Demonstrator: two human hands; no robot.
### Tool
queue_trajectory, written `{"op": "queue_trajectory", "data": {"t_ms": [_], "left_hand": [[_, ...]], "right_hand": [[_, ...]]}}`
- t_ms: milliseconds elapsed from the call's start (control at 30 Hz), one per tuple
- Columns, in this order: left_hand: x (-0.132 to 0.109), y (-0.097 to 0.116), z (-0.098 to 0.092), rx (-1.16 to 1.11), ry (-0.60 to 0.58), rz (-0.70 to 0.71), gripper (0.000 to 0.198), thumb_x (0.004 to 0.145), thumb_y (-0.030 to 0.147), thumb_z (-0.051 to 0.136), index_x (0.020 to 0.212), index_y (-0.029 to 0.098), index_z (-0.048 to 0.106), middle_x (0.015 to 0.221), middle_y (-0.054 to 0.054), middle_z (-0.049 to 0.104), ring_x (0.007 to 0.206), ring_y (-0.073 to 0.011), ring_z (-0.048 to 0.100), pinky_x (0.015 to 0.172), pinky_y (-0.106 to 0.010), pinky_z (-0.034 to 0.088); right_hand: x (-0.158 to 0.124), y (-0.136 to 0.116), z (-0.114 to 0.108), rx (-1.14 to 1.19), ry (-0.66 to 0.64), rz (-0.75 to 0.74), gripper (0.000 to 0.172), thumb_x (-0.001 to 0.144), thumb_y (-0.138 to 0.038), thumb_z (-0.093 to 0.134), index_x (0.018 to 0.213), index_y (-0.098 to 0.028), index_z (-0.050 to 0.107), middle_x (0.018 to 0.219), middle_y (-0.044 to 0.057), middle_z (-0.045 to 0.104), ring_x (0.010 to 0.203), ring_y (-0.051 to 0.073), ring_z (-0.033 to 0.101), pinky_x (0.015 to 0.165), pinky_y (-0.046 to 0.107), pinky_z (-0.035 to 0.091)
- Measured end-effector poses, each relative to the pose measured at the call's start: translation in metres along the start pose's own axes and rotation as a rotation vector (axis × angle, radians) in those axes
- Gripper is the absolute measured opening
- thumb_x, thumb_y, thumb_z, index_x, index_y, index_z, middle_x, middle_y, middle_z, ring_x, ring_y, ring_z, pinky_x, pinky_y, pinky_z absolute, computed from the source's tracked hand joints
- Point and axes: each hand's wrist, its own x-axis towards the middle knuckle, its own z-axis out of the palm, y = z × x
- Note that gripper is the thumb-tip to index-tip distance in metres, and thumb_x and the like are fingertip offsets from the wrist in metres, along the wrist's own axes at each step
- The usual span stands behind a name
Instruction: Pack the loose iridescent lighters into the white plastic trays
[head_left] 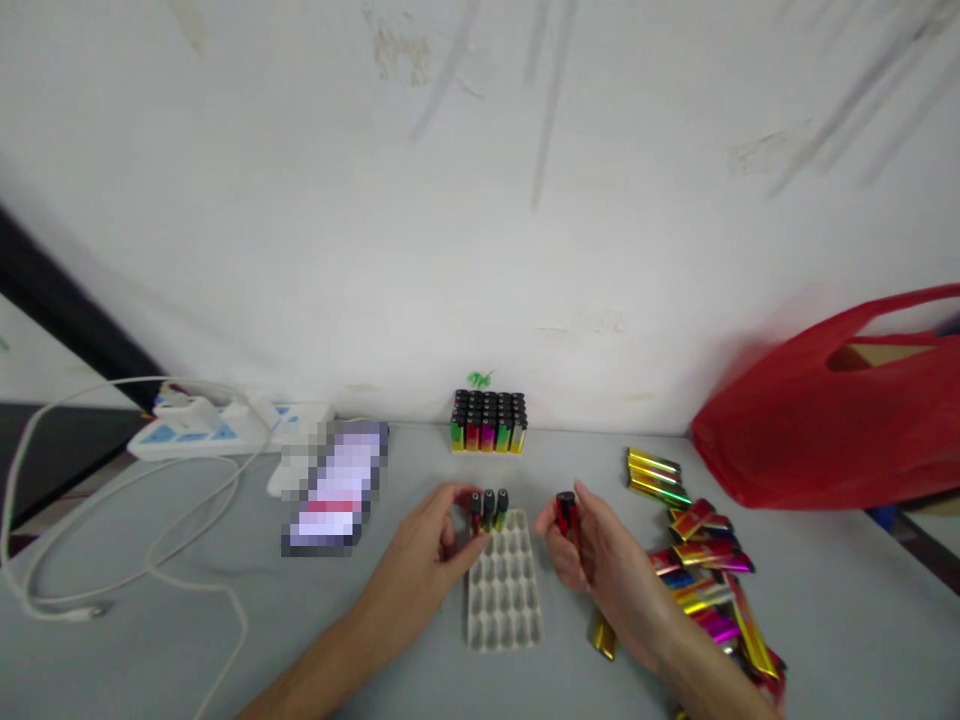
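Observation:
A pale tray (505, 585) with rows of small compartments lies in front of me. Three black-topped lighters (489, 508) stand upright along its far end. My left hand (439, 540) is closed around the leftmost red lighter (475, 512), thumb and fingers at the tray's far left corner. To the right of the tray, a red lighter (568, 515) with a black top is held upright in my right hand (600, 555), its fingers wrapped round the body.
Behind the tray, a full block of lighters (488, 425) stands near the wall. Shiny coloured pieces (705, 570) lie piled at right, beside a red bag (817, 410). At left are a blurred-out phone (337, 490), a power strip (225, 430) and a white cable (157, 545).

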Motion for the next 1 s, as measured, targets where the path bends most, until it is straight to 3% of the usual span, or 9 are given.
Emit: {"op": "queue_trajectory", "data": {"t_ms": [133,267,467,1000], "left_hand": [[-0.0001,-0.0001,0.0002,-0.012,-0.003,0.008,0.04,0.098,0.041,0.068,0.132,0.021,0.065,0.07,0.008,0.047,0.062,-0.0184,0.05,0.062,-0.028,0.037],[0.0002,0.0003,-0.0002,-0.006,-0.008,0.002,0.042,0.098,0.042,0.068,0.133,0.02,0.064,0.069,0.008,0.046,0.064,-0.0191,0.051,0.063,-0.028,0.037],[0.0011,-0.002,0.0007,0.009,-0.008,-0.008,0.041,0.098,0.041,0.068,0.133,0.021,0.065,0.07,0.009,0.045,0.063,-0.0184,0.05,0.064,-0.028,0.037],[0.0002,0.0001,-0.0003,-0.011,-0.003,-0.003,0.042,0.096,0.044,0.069,0.131,0.02,0.066,0.068,0.009,0.044,0.063,-0.0187,0.049,0.062,-0.028,0.036]], "right_hand": [[-0.0032,-0.0027,0.002,0.024,-0.018,0.019,0.064,0.082,-0.08,0.078,0.072,-0.021,0.057,0.06,-0.009,0.034,0.053,0.009,0.023,0.051,0.026,0.02],[-0.0038,-0.0039,0.0029,0.069,-0.043,0.026,0.064,0.082,-0.078,0.079,0.071,-0.023,0.047,0.062,-0.009,0.033,0.054,0.009,0.022,0.051,0.024,0.022],[-0.0029,-0.0031,0.0,0.138,-0.171,0.117,0.068,0.082,-0.076,0.08,0.072,-0.025,0.038,0.062,-0.013,0.02,0.052,0.007,0.006,0.043,0.021,0.006],[-0.0071,0.001,0.0032,0.118,-0.154,0.101,0.063,0.082,-0.071,0.075,0.066,-0.026,0.034,0.055,-0.014,0.017,0.048,0.007,0.006,0.041,0.021,0.004]]}}
